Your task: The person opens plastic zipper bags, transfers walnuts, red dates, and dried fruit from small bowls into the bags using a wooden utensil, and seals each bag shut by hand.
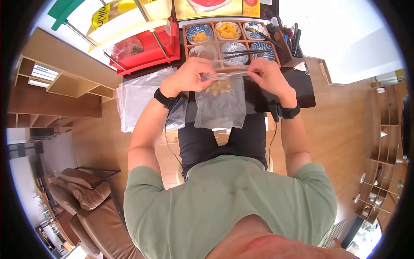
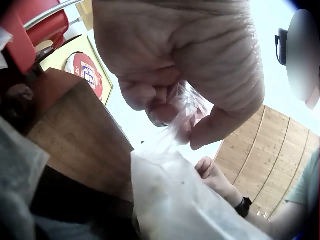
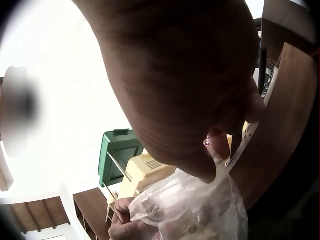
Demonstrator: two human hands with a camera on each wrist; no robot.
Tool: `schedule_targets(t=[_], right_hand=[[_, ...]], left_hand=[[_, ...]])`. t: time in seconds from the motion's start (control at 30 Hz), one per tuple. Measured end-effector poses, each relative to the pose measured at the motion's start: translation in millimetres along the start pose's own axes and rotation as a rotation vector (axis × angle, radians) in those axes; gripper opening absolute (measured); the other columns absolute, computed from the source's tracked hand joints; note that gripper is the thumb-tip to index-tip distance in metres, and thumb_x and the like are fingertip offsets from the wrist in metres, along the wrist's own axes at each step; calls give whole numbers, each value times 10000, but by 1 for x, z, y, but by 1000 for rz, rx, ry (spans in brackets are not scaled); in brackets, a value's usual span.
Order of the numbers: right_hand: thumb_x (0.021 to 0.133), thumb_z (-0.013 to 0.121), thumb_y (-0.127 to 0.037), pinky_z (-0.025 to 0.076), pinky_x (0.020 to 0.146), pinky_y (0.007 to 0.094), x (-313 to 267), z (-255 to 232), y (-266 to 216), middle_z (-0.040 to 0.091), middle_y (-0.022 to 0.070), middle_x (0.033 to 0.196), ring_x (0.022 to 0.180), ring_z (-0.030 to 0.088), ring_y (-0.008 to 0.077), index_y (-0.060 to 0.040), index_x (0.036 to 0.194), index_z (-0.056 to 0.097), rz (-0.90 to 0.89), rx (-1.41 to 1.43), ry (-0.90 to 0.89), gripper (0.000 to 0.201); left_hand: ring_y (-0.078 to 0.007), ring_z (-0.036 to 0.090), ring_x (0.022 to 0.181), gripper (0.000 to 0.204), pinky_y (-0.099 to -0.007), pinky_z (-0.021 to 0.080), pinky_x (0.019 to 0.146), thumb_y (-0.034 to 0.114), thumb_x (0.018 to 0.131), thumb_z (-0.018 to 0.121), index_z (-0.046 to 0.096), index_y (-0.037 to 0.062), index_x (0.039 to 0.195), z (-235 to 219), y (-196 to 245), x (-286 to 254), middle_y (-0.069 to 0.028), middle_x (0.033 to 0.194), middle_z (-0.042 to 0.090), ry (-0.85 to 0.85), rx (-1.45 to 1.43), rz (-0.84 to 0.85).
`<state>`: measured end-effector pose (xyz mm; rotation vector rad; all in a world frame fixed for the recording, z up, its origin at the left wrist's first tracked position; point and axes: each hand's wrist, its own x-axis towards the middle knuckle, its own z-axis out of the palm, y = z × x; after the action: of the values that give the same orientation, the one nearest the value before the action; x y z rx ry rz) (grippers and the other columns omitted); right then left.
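A clear plastic bag (image 1: 220,110) hangs over the table's near edge, with yellowish-brown pieces (image 1: 219,87) inside. My left hand (image 1: 189,75) pinches one top corner between thumb and fingers; the gathered film of the bag (image 2: 175,192) shows in the left wrist view. At the opposite corner, my right hand (image 1: 269,77) pinches the top edge, so the mouth is drawn into a line between both hands. In the right wrist view, the thumb and fingertips of the right hand (image 3: 175,85) meet at the edge of the bag (image 3: 200,210).
Just beyond the hands stands a divided wooden tray (image 1: 215,42) with patterned bowls, some holding yellow pieces. Black tongs (image 1: 246,52) lie across two bowls. Flat plastic bags (image 1: 144,101) lie at left, beside a red bin (image 1: 151,52). A pen holder (image 1: 290,47) stands at right.
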<state>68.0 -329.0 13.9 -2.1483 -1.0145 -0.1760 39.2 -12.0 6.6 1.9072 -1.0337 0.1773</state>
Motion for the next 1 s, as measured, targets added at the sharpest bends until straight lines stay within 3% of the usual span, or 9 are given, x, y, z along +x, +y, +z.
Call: schedule_targets(t=[0.03, 0.13, 0.2, 0.27, 0.4, 0.57, 0.87, 0.93, 1.0], right_hand=[[902, 752, -58, 467, 597, 247, 1, -3, -4, 649, 34, 848, 677, 598, 90, -4, 935, 701, 115, 133, 16, 82], [890, 753, -49, 481, 605, 257, 5, -19, -2, 657, 33, 739, 660, 601, 97, -5, 916, 726, 253, 113, -26, 58], [894, 760, -57, 466, 602, 230, 8, -22, 0, 654, 4, 734, 668, 579, 62, -6, 908, 729, 255, 188, 17, 61], [908, 772, -77, 459, 624, 197, 9, -21, 10, 675, -44, 774, 703, 571, 18, -14, 905, 741, 286, 360, 69, 71], [901, 790, -55, 475, 653, 193, 12, -20, 21, 682, -49, 803, 719, 592, 19, -16, 952, 734, 246, 535, 124, 86], [860, 804, 36, 506, 687, 193, 15, -14, 41, 702, -20, 889, 781, 647, 44, -23, 1050, 697, 222, 853, 195, 226], [840, 806, 54, 477, 592, 183, 15, -21, 56, 699, -1, 838, 681, 623, 42, -38, 993, 688, 267, 983, 213, 214], [836, 809, 54, 474, 586, 185, 17, -22, 60, 696, 2, 828, 672, 619, 44, -37, 994, 688, 254, 981, 203, 219], [832, 811, 54, 471, 580, 186, 19, -22, 64, 694, 5, 817, 663, 615, 46, -37, 995, 687, 242, 980, 190, 224]], left_hand=[[-294, 634, 704, 117, -356, 497, 625, -27, 749, 738, 678, 4, 844, 0, 2, 1, -115, 787, 648, -19, 38, -13], [-289, 638, 697, 109, -351, 492, 599, 38, 794, 760, 695, 11, 877, -3, 10, 4, -113, 789, 652, -66, 99, -61], [-281, 644, 692, 115, -347, 492, 582, 89, 826, 766, 711, 18, 897, -5, 17, 9, -111, 795, 661, -91, 126, -89], [-238, 662, 724, 130, -308, 493, 593, 33, 865, 750, 710, 7, 985, -7, 22, 13, -102, 825, 679, -30, 100, -97], [-165, 678, 757, 130, -274, 520, 634, 43, 902, 728, 730, 11, 1028, -7, 20, 17, -82, 864, 708, 53, 74, -154], [-174, 717, 832, 163, -272, 561, 659, 72, 891, 768, 747, 44, 1050, -3, 18, 21, -81, 953, 743, 100, 16, -145], [-144, 668, 765, 153, -264, 525, 684, 15, 900, 757, 739, 7, 1052, -4, 13, 23, -84, 944, 731, 208, 59, -105], [-115, 693, 754, 137, -236, 514, 585, 24, 903, 763, 757, 31, 1040, -7, 11, 23, -79, 947, 744, 255, 64, -116], [-114, 693, 751, 139, -231, 510, 581, 13, 896, 766, 757, 30, 1033, -7, 11, 25, -76, 941, 746, 282, 92, -76]])
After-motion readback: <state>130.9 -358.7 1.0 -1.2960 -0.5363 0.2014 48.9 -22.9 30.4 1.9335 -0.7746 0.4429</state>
